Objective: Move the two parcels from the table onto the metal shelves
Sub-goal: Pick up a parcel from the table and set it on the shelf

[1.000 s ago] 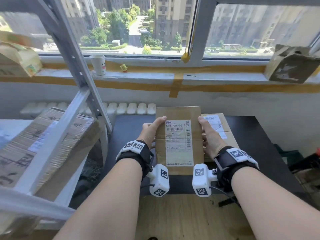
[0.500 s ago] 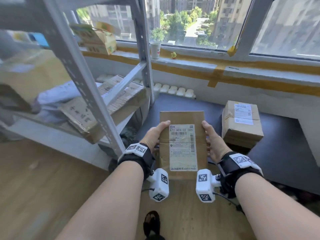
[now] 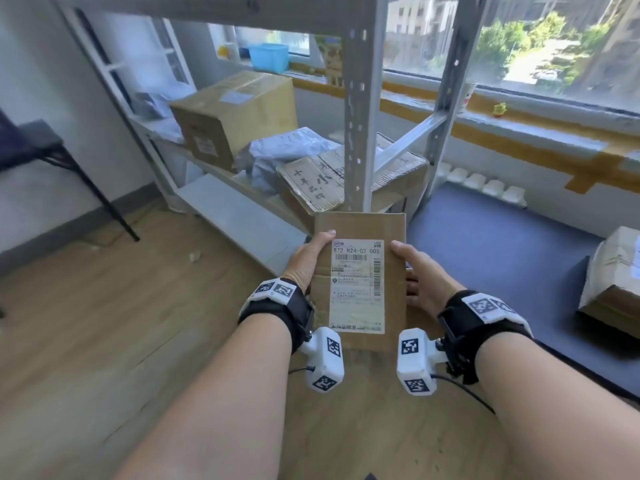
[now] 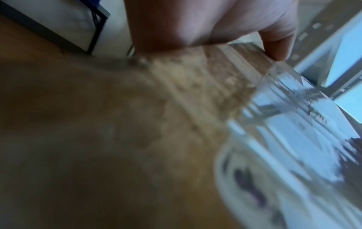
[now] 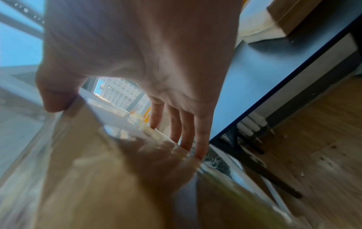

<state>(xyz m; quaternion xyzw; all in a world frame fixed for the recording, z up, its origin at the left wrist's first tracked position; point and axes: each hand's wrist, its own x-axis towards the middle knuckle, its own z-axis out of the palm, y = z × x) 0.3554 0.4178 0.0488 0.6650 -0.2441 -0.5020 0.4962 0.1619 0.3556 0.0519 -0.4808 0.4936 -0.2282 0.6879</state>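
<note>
While the left hand and right hand clamp the flat cardboard parcel by its long edges in mid-air before the metal shelves, it appears light, stiff, and best gripped at those edges.

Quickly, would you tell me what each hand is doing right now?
Left hand: grips the left edge of the labelled parcel.
Right hand: grips the same parcel's right edge.
</note>
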